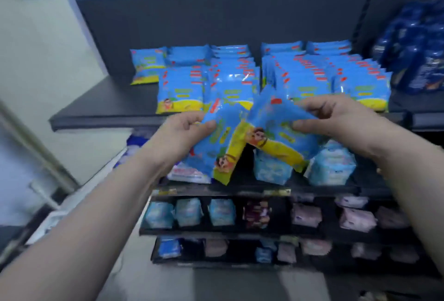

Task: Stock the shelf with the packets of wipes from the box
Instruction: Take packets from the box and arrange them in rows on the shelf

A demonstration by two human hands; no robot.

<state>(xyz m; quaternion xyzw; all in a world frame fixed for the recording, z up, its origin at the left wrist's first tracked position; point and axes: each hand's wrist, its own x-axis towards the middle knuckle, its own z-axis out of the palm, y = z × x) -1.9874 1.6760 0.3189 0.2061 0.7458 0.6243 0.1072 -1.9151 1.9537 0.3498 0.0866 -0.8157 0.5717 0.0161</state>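
My left hand (185,130) grips a blue-and-yellow packet of wipes (216,147) by its upper left corner. My right hand (334,115) grips a second, similar packet (276,132) at its right side. Both packets hang tilted in front of the top black shelf (105,111), their lower ends close together. On that shelf stand rows of the same wipes packets (312,77), upright and tightly packed. One packet (147,65) stands alone at the back left. The box is not in view.
Dark blue bundled packs (418,48) sit at the shelf's right end. Lower shelves hold pale blue packs (331,168) and pink packs (355,219). A pale wall and a door frame (40,60) stand to the left. The shelf's left part is bare.
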